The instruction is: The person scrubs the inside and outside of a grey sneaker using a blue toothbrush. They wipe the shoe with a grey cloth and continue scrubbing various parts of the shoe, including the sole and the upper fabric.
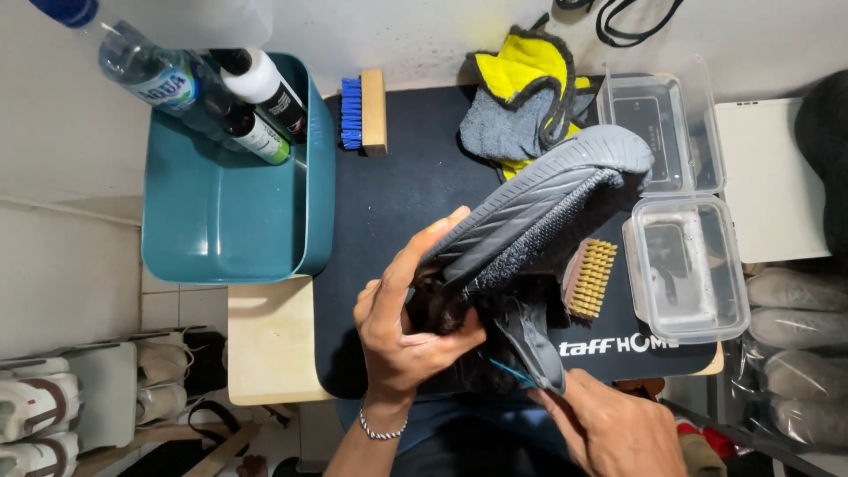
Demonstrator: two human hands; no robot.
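My left hand [399,320] grips a dark grey shoe [539,212] by its heel end, holding it sole-up and tilted toward the far right over a black mat [397,194]. The ribbed grey sole faces me. My right hand [609,424] is at the shoe's lower end, fingers on a grey strap or tongue with a thin blue piece at its edge. A wooden brush with pale bristles [590,278] lies on the mat just right of the shoe, partly hidden by it.
A teal tub [221,221] at the left holds bottles [256,97]. A blue-bristled brush [364,112] and a yellow-grey cloth [517,97] lie at the mat's far edge. Two clear plastic containers [685,265] stand at the right. Pale shoes [35,415] sit on the floor at lower left.
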